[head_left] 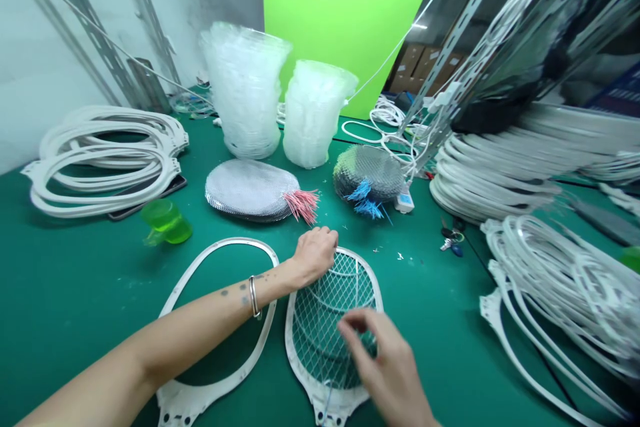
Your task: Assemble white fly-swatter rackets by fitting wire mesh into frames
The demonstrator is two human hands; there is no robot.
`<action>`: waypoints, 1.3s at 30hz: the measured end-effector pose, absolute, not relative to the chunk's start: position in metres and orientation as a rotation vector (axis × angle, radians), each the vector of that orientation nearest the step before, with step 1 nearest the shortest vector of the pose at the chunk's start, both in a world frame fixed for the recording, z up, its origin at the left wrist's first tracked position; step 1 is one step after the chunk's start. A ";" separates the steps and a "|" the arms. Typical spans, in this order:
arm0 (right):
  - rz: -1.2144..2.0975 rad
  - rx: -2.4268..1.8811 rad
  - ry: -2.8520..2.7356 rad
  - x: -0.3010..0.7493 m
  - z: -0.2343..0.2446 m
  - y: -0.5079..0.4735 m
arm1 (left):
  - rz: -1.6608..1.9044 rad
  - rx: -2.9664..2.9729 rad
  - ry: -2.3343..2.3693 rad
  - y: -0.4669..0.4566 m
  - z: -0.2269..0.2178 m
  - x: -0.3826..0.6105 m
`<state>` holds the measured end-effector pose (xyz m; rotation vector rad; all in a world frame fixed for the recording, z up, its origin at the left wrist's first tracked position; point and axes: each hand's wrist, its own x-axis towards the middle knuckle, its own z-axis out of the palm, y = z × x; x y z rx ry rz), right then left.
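A white oval frame (380, 293), shaped like an electric swatter head, lies on the green table with a diamond wire mesh (313, 320) inside it. My left hand (316, 255) is closed on its far rim, the arm crossing a second oval frame (193, 273) without mesh. My right hand (387, 360) is above the mesh's near right part, thumb and forefinger curled together in a pinch and slightly blurred. Whatever is between those fingertips is too small to make out. A thin blue wire (328, 395) runs over the frame's neck.
Mesh stacks with pink wires (303, 205) and blue wires (367, 200) lie beyond. Behind stand two piles of clear plastic pieces (245, 90). White frames are stacked left (100, 153) and right (500, 177). A green cup (167, 220) and keys (451, 237) lie nearby.
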<state>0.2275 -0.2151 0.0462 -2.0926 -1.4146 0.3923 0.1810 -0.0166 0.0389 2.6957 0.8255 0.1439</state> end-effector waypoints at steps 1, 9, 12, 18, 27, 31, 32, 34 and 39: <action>0.416 -2.180 -1.301 0.240 0.051 -0.202 | 0.133 2.684 0.826 -0.015 0.041 0.182; 0.649 -2.552 -1.054 0.320 0.035 -0.104 | 0.045 2.641 0.807 -0.006 0.045 0.189; 0.802 -2.575 -1.076 0.331 0.030 -0.092 | 0.073 2.664 0.751 -0.007 0.042 0.190; 0.716 -2.561 -1.096 0.327 0.051 -0.104 | 0.123 2.653 0.594 0.006 0.052 0.184; -0.081 -1.973 -1.600 0.211 0.051 -0.287 | 0.209 2.483 -0.113 -0.063 0.056 0.065; -0.086 -1.823 -1.834 0.177 0.041 -0.309 | 0.196 2.535 -0.196 -0.090 0.036 0.036; -0.073 -1.817 -1.843 0.176 0.039 -0.308 | 0.204 2.553 -0.197 -0.091 0.033 0.035; -0.051 -1.807 -1.843 0.176 0.038 -0.305 | 0.211 2.601 -0.209 -0.092 0.031 0.038; -0.028 -1.797 -1.859 0.181 0.040 -0.303 | 0.244 2.703 -0.360 -0.090 0.039 0.045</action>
